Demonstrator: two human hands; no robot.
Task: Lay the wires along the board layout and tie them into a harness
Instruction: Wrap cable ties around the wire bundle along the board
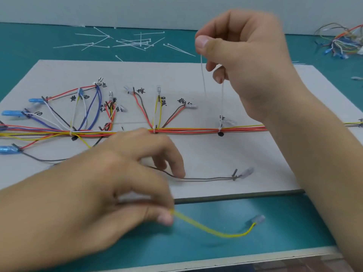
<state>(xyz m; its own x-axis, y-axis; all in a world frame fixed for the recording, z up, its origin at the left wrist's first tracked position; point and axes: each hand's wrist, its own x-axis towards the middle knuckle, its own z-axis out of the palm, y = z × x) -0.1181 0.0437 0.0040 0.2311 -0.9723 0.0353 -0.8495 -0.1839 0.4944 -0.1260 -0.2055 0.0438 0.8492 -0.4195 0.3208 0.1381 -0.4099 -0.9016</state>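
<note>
The right hand point(241, 52) is pinching the tail of the thin, springy cable tie point(222, 103) looped round the wire bundle point(186, 131) on the board point(216, 154), while the left hand point(110, 183) is pinching the light, limp yellow wire point(206, 229).

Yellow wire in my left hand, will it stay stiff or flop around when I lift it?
Probably floppy: the yellow wire sags in a curve from the left hand to its clear terminal. Likely very light, since a mere fingertip pinch carries it. The terminal end may swing and snag as it moves.
</note>
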